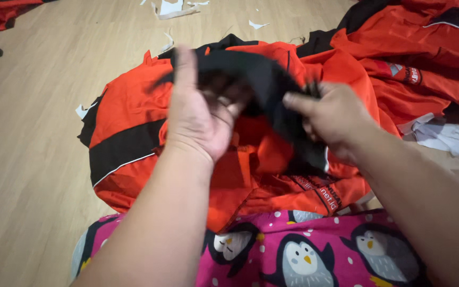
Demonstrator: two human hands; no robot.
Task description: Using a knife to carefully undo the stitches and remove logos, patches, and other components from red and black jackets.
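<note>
An orange shirt with black panels (128,133) lies spread on the wooden floor in front of me. My left hand (200,114) and my right hand (330,117) are raised over it and both grip a black piece of fabric (264,74), probably the shirt's collar or a sleeve part, stretched between them. The fingers of my left hand are tucked under the black cloth. My right hand pinches its other end with thumb on top.
A pile of more orange and black shirts (431,48) lies at the right. White paper scraps (171,8) lie at the far side and crumpled white sheets (452,141) at the right. Pink penguin-print cloth (304,250) covers my lap. Another orange garment (1,10) is top left.
</note>
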